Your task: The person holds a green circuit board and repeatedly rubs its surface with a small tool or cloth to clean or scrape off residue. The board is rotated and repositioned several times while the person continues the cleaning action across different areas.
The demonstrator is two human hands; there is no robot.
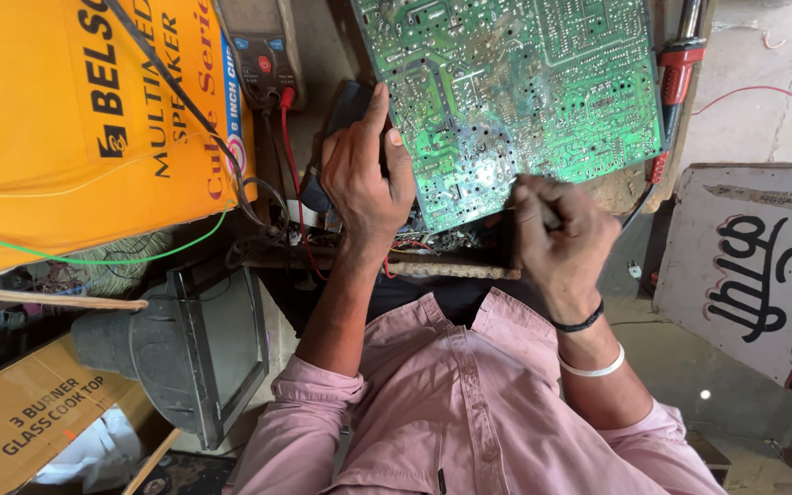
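The green circuit board [515,92] lies solder side up on the cluttered bench and serves as the landmark here. The left hand [364,174] steadies the board's left edge, thumb pressed on the board face, fingers closed round a dark object behind that edge — its kind cannot be told. The right hand [563,234], at the board's near edge, is clenched tight round a thin dark tool [550,218] whose tip meets the discoloured patch of joints.

Judged from the grip, the work goes best with the board pinned flat, the tool kept to one joint at a time, and the wrist braced low.

Left of the board sits a multimeter [263,50] with a red lead [288,137]. Further left stands an orange carton [75,119], closed, contents hidden. Right of the board lies a red-handled screwdriver [680,64].
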